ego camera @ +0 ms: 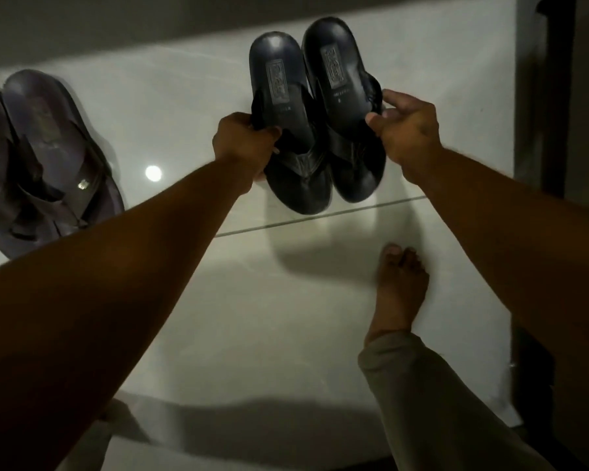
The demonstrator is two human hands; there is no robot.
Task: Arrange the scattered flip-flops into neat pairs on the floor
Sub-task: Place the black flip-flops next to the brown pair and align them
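Two black flip-flops are held side by side just above the pale tiled floor (286, 300), heels away from the person and toes toward the grout line (320, 217) that crosses the tiles. The left black flip-flop (286, 130) is grasped at its outer edge and strap by the left hand (242, 141), fingers curled closed around it; the right black flip-flop (344, 107) is pinched at its outer edge by the right hand (405, 130). The two soles are touching or nearly so, and their toes lie just beyond the grout line. Well to the left of that held pair, a grey-purple pair (45, 158) is already laid together on the floor, partly cut off by the frame. A bare foot (400, 287) is planted on the near side of the grout line. One pair appears finished; the black pair seems matched but not yet released, and whether other flip-flops remain cannot be told.
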